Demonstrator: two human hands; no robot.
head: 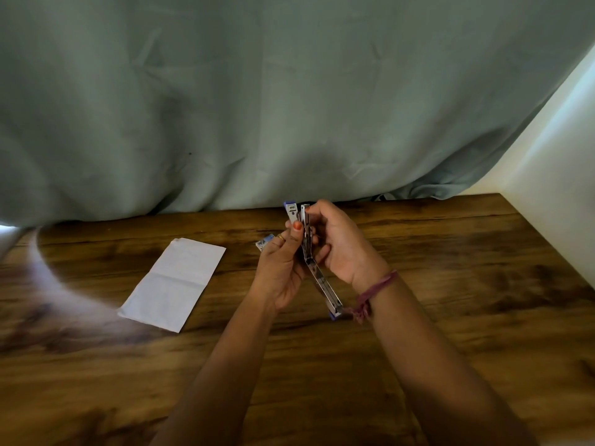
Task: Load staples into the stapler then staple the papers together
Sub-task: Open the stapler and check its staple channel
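A metal stapler (317,281) with blue ends is swung wide open and held above the wooden table (450,284). My left hand (283,268) grips its upper part from the left, thumb on the metal. My right hand (341,246) holds the upper part from the right, with fingertips pinching at the open staple channel near the top. The lower arm of the stapler hangs down toward my right wrist. Folded white papers (174,284) lie flat on the table to the left. A small staple box (264,243) peeks out behind my left hand.
A grey-green curtain (257,107) hangs along the table's far edge. A white wall (553,188) borders the table on the right. A red thread band circles my right wrist.
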